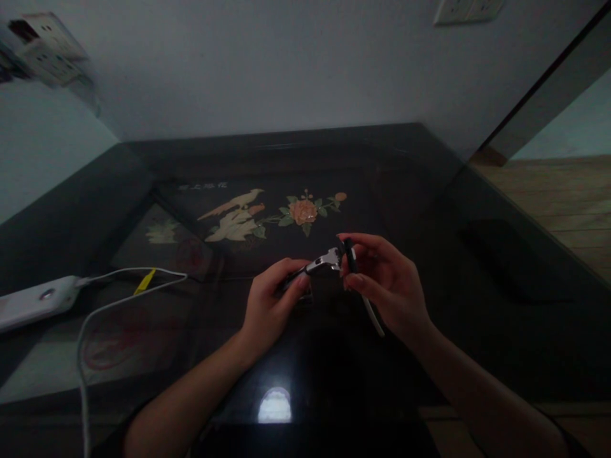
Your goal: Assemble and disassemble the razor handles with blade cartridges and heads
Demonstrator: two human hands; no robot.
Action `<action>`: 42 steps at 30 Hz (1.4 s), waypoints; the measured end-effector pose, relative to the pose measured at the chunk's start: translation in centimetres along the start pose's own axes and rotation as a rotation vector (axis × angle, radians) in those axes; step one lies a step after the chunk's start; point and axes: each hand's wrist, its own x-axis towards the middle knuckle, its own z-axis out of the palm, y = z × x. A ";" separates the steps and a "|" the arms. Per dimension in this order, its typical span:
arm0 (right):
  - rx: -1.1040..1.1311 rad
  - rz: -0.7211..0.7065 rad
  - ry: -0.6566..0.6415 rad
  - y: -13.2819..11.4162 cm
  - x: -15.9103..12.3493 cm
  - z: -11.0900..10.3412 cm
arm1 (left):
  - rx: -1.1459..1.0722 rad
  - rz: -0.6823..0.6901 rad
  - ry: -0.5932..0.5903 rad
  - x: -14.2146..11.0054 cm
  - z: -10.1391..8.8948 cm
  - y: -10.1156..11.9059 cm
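My left hand (274, 296) is closed around the dark grip of a razor handle (315, 264), whose silver head end points right. My right hand (389, 280) pinches a narrow black razor cartridge (350, 254) between thumb and fingers, holding it upright. Handle tip and cartridge are very close together; whether they touch I cannot tell. Below the right hand shows a thin white stick-like piece (373, 317), its upper end hidden by the hand. Both hands are above the dark glossy table (305, 356).
At the left lies a white power bank (41, 302) with a white cable (112, 305) carrying a yellow tag (145, 281). A dark flat object (510, 261) lies on the right of the table. Wall sockets (468, 9) are at the back; the table meets the wall there.
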 end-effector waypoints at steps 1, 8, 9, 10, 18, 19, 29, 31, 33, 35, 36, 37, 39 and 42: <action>-0.022 -0.010 -0.002 -0.1 0.0 0.0 | 0.003 0.009 -0.001 0.0 0.0 0.0; -0.105 -0.074 -0.008 -0.7 -0.2 0.1 | 0.038 0.033 0.006 -0.1 -0.1 -0.1; -0.113 -0.078 -0.008 -0.7 -0.2 0.1 | 0.040 0.040 0.008 -0.1 -0.2 -0.1; -0.118 -0.082 -0.009 -0.8 -0.2 0.1 | 0.041 0.050 0.008 -0.1 -0.2 -0.2; -0.130 -0.100 -0.052 -0.7 -0.4 0.0 | 0.081 0.105 -0.017 0.0 -0.3 -0.2; -0.134 -0.104 -0.055 -0.7 -0.4 0.0 | 0.082 0.108 -0.017 0.0 -0.3 -0.2; -0.195 -0.104 -0.049 -0.8 -0.4 0.1 | 0.076 0.182 -0.025 0.1 -0.3 -0.3; -0.189 -0.111 -0.049 -0.9 -0.4 0.1 | 0.078 0.194 -0.027 0.1 -0.3 -0.3; -0.183 -0.112 -0.052 -0.9 -0.4 0.1 | 0.086 0.184 -0.025 0.1 -0.3 -0.3; -0.188 -0.112 -0.050 -1.0 -0.4 0.1 | 0.092 0.172 -0.023 0.1 -0.4 -0.3; -0.195 -0.110 -0.048 -1.0 -0.4 0.1 | 0.095 0.170 -0.023 0.1 -0.4 -0.3; -0.201 -0.109 -0.047 -1.0 -0.4 0.1 | 0.097 0.172 -0.025 0.1 -0.4 -0.3; -0.206 -0.111 -0.044 -0.9 -0.4 0.0 | 0.095 0.187 -0.028 0.1 -0.4 -0.3; -0.207 -0.120 -0.039 -0.9 -0.5 0.0 | 0.100 0.206 -0.034 0.1 -0.5 -0.3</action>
